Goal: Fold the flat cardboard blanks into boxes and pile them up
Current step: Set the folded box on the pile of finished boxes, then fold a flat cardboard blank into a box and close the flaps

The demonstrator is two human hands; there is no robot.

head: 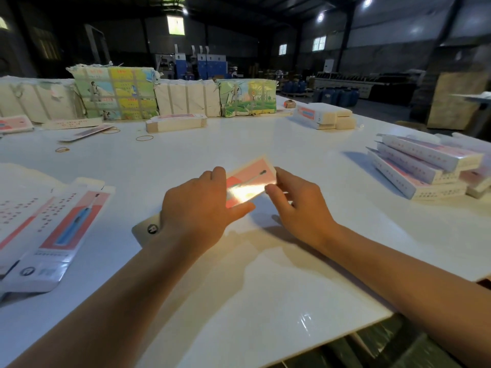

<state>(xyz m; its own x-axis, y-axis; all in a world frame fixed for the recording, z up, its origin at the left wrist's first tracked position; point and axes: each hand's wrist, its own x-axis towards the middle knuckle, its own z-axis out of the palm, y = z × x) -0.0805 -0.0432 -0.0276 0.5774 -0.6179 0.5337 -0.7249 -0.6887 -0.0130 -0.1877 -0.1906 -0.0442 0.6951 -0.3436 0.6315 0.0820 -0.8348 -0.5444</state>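
Both hands on one blank, mid-table.

Left hand (198, 208) lies over the blank (249, 181), thumb under its near edge, fingers curled on the far side; right hand (297, 205) pinches the blank's right end. Blank is tilted, w/ glare on it. Flat blanks (53, 235) lie at left; folded boxes (422, 168) piled at right on the table (265, 274).
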